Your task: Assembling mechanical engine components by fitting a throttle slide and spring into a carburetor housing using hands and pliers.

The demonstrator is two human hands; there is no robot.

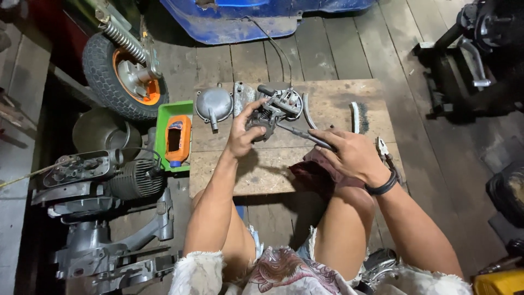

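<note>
On the wooden board (327, 109), at twelve o'clock from my knees, my left hand (244, 134) clamps the carburetor (268, 112) while my right hand (352, 154) grips a screwdriver (303, 134) into it, a loosening step, I judge, needing steady turning.

We see two bare arms with no sleeves. Our left hand (243, 134) has nothing on it. Our right hand (352, 155) has a black band (383, 187) around the wrist. Near us, we wear shorts (284, 273) with a pink and white swirly pattern and fluffy, frayed white edges. Our knees are bare.
</note>
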